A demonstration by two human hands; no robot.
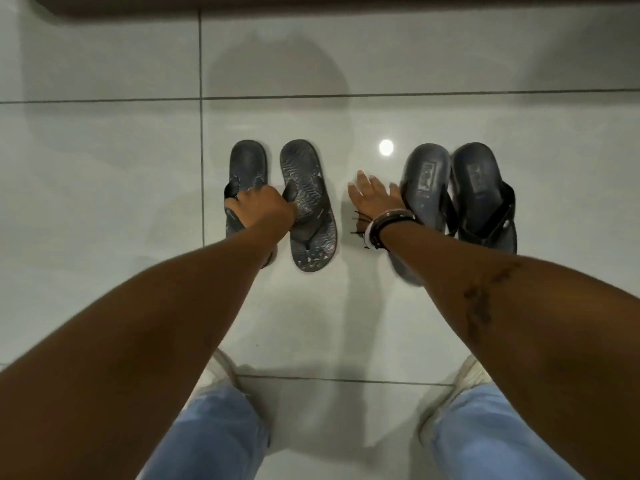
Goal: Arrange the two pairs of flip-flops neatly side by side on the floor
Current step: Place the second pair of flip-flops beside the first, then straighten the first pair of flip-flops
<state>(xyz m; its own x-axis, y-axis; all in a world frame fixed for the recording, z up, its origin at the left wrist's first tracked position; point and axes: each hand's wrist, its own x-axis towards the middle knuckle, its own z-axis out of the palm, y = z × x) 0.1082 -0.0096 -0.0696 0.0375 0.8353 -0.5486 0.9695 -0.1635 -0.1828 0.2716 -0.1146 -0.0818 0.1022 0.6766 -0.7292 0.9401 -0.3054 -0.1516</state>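
Note:
Two pairs of dark flip-flops lie on the pale tiled floor. The left pair has a plain dark sandal (246,168) and a wavy-patterned sandal (306,188) side by side, heels away from me. My left hand (266,209) is closed over the straps of both. The right pair has a greyish sandal (424,188) pressed against a black sandal (479,192); the grey one looks tilted onto its neighbour. My right hand (372,199), fingers spread, rests flat against the grey sandal's left edge without holding it. Bracelets circle that wrist.
A dark skirting or furniture edge (311,3) runs along the top of the view. My knees in light blue jeans (214,434) and white shoes (221,368) are at the bottom. A lamp reflection (386,147) shines on the tile between the pairs.

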